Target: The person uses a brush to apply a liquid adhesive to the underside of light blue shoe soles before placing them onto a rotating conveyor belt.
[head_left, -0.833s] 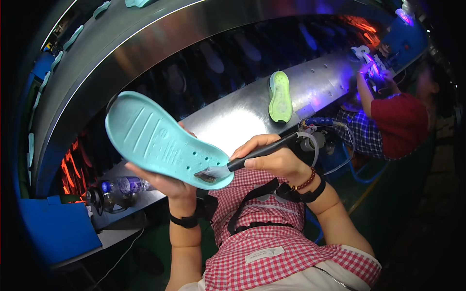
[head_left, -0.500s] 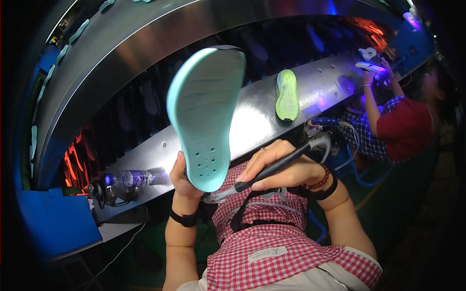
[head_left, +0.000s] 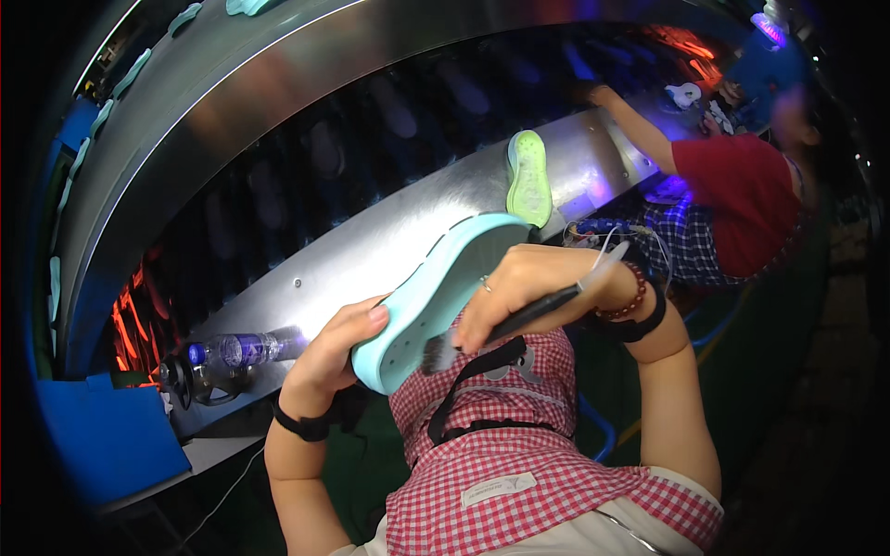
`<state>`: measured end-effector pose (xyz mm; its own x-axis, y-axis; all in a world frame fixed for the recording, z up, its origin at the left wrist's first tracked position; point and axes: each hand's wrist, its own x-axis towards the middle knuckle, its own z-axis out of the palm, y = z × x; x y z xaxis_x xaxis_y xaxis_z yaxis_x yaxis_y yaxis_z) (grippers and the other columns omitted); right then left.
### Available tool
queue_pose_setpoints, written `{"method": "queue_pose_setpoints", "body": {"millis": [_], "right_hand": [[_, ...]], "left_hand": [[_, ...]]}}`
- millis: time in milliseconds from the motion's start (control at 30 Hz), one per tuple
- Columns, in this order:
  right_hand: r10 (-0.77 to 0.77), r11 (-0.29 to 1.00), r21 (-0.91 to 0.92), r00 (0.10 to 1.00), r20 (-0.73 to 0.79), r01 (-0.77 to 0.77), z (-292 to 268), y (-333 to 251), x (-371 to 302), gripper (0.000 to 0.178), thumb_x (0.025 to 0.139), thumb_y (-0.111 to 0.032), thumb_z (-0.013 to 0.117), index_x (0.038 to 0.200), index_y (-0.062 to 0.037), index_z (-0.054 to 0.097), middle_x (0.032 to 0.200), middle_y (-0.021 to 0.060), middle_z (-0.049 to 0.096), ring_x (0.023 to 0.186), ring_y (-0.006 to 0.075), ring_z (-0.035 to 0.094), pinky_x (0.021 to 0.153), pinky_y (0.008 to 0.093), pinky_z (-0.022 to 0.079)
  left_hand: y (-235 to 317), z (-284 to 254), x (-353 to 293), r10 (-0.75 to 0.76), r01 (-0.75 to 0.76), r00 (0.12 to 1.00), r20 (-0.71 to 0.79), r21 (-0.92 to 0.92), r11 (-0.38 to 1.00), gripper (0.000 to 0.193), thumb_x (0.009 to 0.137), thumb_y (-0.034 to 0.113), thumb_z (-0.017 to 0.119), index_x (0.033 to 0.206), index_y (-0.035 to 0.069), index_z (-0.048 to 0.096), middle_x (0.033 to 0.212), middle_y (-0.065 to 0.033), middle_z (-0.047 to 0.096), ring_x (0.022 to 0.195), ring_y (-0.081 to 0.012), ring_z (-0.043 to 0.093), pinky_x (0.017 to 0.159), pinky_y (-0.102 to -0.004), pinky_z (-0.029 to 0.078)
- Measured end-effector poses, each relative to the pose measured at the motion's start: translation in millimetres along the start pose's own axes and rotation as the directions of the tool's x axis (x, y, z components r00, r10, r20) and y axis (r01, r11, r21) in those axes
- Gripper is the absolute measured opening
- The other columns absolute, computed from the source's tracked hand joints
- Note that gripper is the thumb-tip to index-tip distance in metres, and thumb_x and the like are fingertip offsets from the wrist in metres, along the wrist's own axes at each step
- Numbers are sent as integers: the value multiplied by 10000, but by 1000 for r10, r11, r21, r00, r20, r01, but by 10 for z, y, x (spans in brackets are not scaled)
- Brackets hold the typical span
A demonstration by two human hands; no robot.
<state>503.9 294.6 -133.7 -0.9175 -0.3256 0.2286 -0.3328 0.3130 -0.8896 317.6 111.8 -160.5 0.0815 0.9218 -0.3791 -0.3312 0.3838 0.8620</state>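
My left hand grips a pale turquoise shoe sole by its heel end, thumb on the outer side wall. The sole is tipped on edge, with its perforated heel face turned toward my right hand. That hand is closed round the black handle of a brush, which has a clear tube at its back end. Dark bristles point at the heel face; whether they touch it I cannot tell. Behind the sole's toe, a yellow-green sole lies on the metal ledge.
A clear bottle lies at the ledge's left end, beside a blue box. Dim soles pass along a dark channel behind the ledge, with glowing red heaters at both ends. At right, a person in a red top reaches toward the channel.
The sole has been lowered and tilted from upright onto its side. The brush has come up beside its heel face. The co-worker's arm now stretches out to the channel.
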Motion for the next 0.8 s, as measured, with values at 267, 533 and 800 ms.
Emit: {"method": "queue_pose_setpoints", "body": {"millis": [267,533,800], "right_hand": [[-23,997,62,976,-216,37,58,114,-151,172,761,-16,633,932,4,644,960,159,646,913,271,630,809,328,502],[27,999,52,899,-437,-4,171,158,-198,166,715,14,677,879,6,653,927,152,655,895,255,639,797,316,513],[79,995,95,797,-599,-27,381,-83,-88,220,690,-25,701,904,0,655,843,117,660,812,154,617,722,256,468]], "left_hand": [[-125,-181,-114,57,-65,997,-50,-185,981,601,810,382,481,1194,-79,463,1037,-189,588,874,-231,594,749,-310,477],[-53,-93,-374,194,-239,951,-240,-175,955,644,745,425,500,1131,-90,502,956,-214,598,808,-247,604,759,-337,491],[-436,-137,185,330,-487,867,-372,-774,405,732,842,645,281,1307,90,389,1331,-117,401,1130,-380,452,926,-550,375]]}}
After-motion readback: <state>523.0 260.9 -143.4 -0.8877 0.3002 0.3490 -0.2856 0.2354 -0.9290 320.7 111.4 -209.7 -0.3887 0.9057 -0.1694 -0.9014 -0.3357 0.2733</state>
